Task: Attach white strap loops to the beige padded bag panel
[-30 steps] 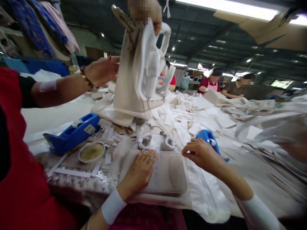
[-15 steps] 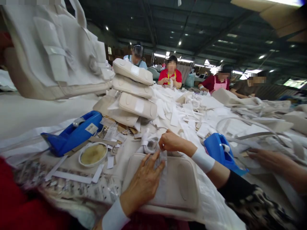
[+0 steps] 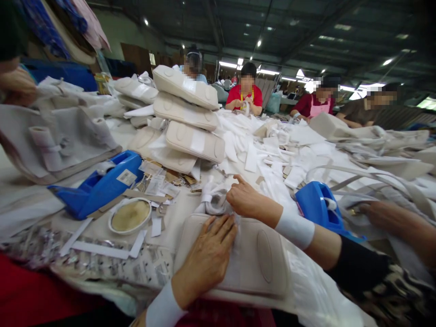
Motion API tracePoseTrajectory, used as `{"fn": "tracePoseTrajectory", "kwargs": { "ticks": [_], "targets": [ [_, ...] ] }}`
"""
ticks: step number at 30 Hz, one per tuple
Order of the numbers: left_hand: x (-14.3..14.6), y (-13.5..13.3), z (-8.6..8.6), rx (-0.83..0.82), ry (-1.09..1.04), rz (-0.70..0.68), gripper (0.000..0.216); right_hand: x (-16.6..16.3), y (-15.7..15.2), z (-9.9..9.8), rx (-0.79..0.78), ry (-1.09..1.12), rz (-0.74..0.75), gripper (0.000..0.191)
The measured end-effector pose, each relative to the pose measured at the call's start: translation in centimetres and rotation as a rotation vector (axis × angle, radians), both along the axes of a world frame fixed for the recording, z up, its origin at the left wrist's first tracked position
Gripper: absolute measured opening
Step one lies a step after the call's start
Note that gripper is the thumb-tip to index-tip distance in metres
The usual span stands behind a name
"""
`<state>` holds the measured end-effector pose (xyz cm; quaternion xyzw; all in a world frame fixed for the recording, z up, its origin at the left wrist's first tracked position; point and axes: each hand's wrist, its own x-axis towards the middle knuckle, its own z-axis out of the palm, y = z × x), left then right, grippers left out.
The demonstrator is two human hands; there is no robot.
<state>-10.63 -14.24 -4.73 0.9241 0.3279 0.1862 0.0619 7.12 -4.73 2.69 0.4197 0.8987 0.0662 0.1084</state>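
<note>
Since the earlier frame the big cream bag held up at the near left has come down and now lies on its side (image 3: 61, 145) at the left of the bench (image 3: 20, 213), under another person's hand. The worker's own hands have barely shifted.

Left hand (image 3: 207, 259) lies flat and open, fingers spread, pressing on the near cream bag (image 3: 252, 263) that lies flat at the near middle of the bench. Right hand (image 3: 247, 200) is closed in a pinch, thumb and fingers gripping the white wrapping (image 3: 213, 202) bunched at the bag's far edge. It looks like the wrapping stage, with the paper being drawn or tucked against the bag; the next move seems to call for a steady pull while the flat hand keeps the bag from sliding.

A blue tape dispenser (image 3: 102, 184) sits to the left, a round dish (image 3: 130, 215) beside it, and a second blue dispenser (image 3: 318, 206) just right of the right wrist. Stacked bags (image 3: 187, 116) rise farther back.
</note>
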Motion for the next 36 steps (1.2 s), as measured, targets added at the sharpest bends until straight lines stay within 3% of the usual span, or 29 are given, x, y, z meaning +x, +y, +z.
{"fn": "tracePoseTrajectory", "kwargs": {
  "ticks": [3, 6, 9, 12, 15, 18, 19, 21, 23, 29, 36],
  "targets": [
    [0.1, 0.0, 0.2, -0.012, 0.002, -0.009, 0.054, 0.6, 1.2, -0.6, 0.098, -0.021, 0.022, 0.015],
    [0.0, 0.0, 0.3, -0.019, 0.006, -0.015, 0.058, 1.7, 3.3, -0.6, 0.129, -0.011, -0.049, 0.025],
    [-0.1, -0.1, 0.2, 0.002, 0.011, -0.014, 0.060, 2.9, 5.2, 0.2, 0.202, 0.070, -0.130, 0.025],
    [-0.2, 0.0, -0.1, 0.037, 0.016, -0.006, 0.060, 4.5, 5.1, 1.4, 0.343, 0.236, -0.268, 0.018],
    [-0.2, 0.2, -0.4, 0.073, 0.021, -0.003, 0.060, 7.8, 2.0, 2.2, 0.488, 0.412, -0.451, 0.025],
    [-0.1, 0.4, -0.7, 0.115, 0.027, -0.011, 0.062, 13.5, -3.3, 1.9, 0.618, 0.590, -0.668, 0.033],
    [-0.1, 0.5, -0.8, 0.134, 0.028, -0.015, 0.063, 15.7, -5.3, 1.6, 0.656, 0.744, -0.801, 0.032],
    [-0.1, 0.7, -1.0, 0.181, 0.028, -0.025, 0.065, 19.8, -9.2, 0.9, 0.666, 0.930, -1.045, 0.033],
    [-0.1, 1.0, -1.3, 0.234, 0.019, -0.038, 0.065, 22.8, -12.4, 0.0, 0.626, 0.989, -1.174, 0.034],
    [0.0, 1.8, -1.7, 0.354, -0.025, -0.058, 0.059, 24.4, -17.0, -1.6, 0.435, 1.151, -1.248, 0.028],
    [0.1, 2.2, -1.5, 0.460, -0.035, -0.084, 0.060, 24.3, -15.7, -1.4, 0.279, 1.441, -1.296, 0.025]
  ]
}}
